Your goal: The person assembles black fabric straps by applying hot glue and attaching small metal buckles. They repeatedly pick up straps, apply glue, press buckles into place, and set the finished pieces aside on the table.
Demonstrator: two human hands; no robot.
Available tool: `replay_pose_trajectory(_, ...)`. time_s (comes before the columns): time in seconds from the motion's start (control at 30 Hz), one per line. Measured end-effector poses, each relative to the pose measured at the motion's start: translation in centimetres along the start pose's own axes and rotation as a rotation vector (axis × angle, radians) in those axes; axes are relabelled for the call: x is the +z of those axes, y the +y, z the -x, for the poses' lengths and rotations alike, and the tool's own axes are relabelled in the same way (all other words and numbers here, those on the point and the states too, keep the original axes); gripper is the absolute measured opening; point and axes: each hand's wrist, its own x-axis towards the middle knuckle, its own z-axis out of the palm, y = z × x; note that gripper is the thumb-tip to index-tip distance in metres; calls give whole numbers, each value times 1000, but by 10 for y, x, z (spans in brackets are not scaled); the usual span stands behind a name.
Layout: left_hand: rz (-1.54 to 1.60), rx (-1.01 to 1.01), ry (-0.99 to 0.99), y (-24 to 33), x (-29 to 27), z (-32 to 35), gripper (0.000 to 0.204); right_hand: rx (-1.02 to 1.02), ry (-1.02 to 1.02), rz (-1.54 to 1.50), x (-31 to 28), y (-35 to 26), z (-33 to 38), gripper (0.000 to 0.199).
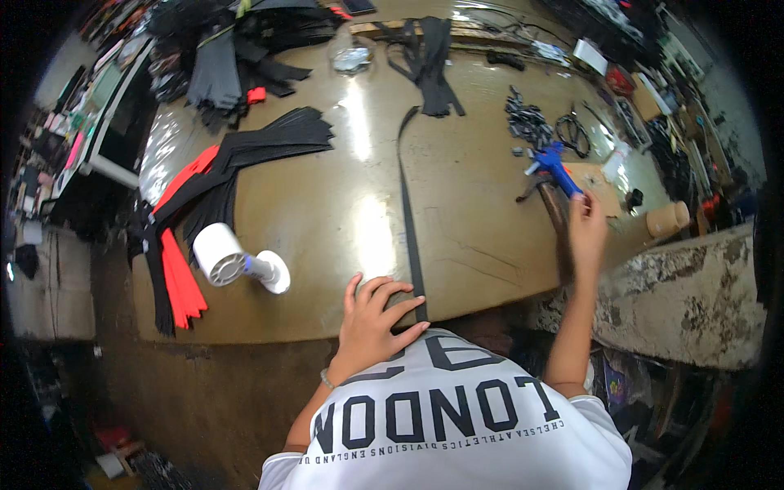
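My left hand [374, 320] lies at the table's near edge with its fingers spread. Its fingertips rest beside or on the near end of a long narrow black strap [408, 204], which runs away from me across the table. My right hand [588, 229], at the right side, has its fingers closed on the lower end of a blue glue gun [557, 167]. The gun's nozzle points to the left, close to a pile of small dark clips [527, 121].
Bundles of black straps [273, 135] and red straps [181, 278] cover the left. A white spool-like stand [219, 253] is near them. More black straps [435, 69] lie at the back. On the right are a tan roll [667, 219] and a brown board [594, 184].
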Motion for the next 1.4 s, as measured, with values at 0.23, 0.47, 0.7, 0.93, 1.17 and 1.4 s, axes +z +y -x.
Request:
replay_pose_trajectory(0.23,-53,45,-20,-1,0,-1,36,-407,29,315,14,-17,-26,62)
replay_pose_trajectory(0.47,-50,50,15,2,1,-1,35,-351,-116,-63,3,3,-55,34)
replay_pose_trajectory(0.7,-67,45,-15,4,-2,-3,34,131,24,-939,-35,57,-33,33)
replay_pose_trajectory(0.93,-76,58,-22,4,-2,-3,35,210,-56,-480,-45,52,-16,40)
replay_pose_trajectory(1.17,-49,47,-4,-2,2,1,36,-124,101,82,-59,-46,-7,39)
replay_pose_trajectory(1.4,-43,64,21,-8,4,2,38,-425,-791,-405,-5,-131,35,41)
